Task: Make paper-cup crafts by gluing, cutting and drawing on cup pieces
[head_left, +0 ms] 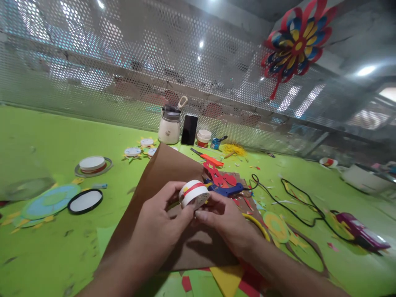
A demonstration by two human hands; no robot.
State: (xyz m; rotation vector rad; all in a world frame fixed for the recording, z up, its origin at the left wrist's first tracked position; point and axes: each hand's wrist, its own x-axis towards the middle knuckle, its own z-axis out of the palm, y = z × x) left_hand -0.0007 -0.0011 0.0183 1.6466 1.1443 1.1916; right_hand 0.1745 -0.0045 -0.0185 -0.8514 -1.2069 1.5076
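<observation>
Far left of the left hand (pixel 161 225), on the green desk (pixel 55 264), a white lid (pixel 92 163) sits inside a grey ring, and nearer lies a black-rimmed white disc (pixel 85 201) beside a blue and green paper circle (pixel 49 201). Behind both hands stands a white jar (pixel 169 126) with a dark cap, its contents hidden, then a black phone (pixel 189 129) propped upright, a small white tub (pixel 203 137) and a blue one (pixel 215 143).

The left hand grips a white roll (pixel 194 194) with a red band from the left, fingers curled round it; the right hand (pixel 224 218) pinches it from below and right. The roll is held above a brown sheet (pixel 167 181), its axis tilted up and leftward.

Just beyond the right hand lie red cutouts (pixel 221 177) and a blue glue gun (pixel 227 189), whose black cord (pixel 297 210) trails rightward to a purple box (pixel 360 231). Perforated metal walls (pixel 108 62) back the desk; a paper flower (pixel 295 43) hangs upper right.
</observation>
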